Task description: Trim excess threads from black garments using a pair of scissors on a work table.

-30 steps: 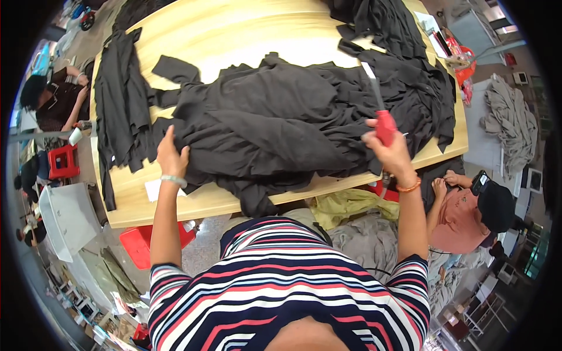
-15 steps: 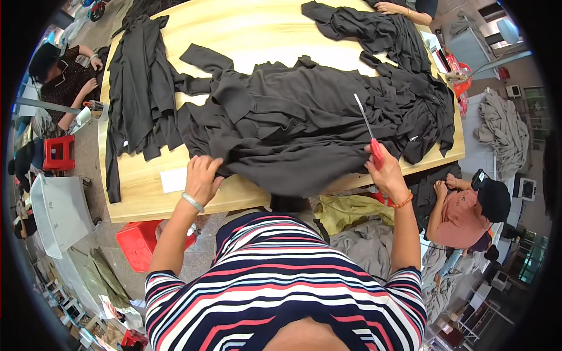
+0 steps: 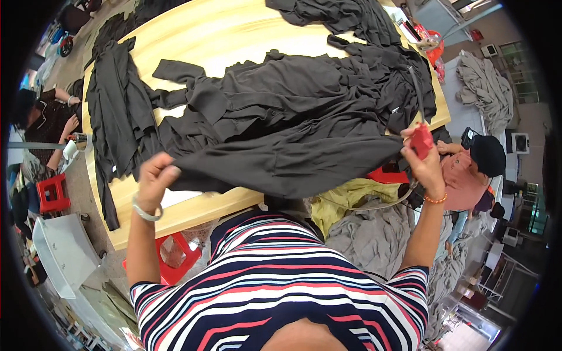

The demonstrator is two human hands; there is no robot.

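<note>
A dark grey, long-sleeved garment (image 3: 287, 167) lies partly on the wooden table (image 3: 205, 32), its near edge stretched between my hands and hanging over the table's front edge. My left hand (image 3: 153, 181), with a pale bangle at the wrist, pinches the left end of that edge. At the other end my right hand (image 3: 427, 169), wearing an orange bead bracelet, is closed on the edge. Red-handled scissors (image 3: 421, 141) are also in that hand, their long thin blade pointing away from me over the cloth.
Another dark garment (image 3: 120, 105) lies at the table's left, and more dark cloth (image 3: 351, 20) at the far right. Red stools (image 3: 175, 257) stand below. Grey cloth (image 3: 372, 237) and yellow fabric (image 3: 342, 205) are heaped right of me. A co-worker in pink (image 3: 465, 178) sits close at right.
My hands have moved apart, left hand leftward and right hand rightward, pulling the garment's near edge longer and tauter. The scissors have moved right with my right hand. The view has shifted slightly.
</note>
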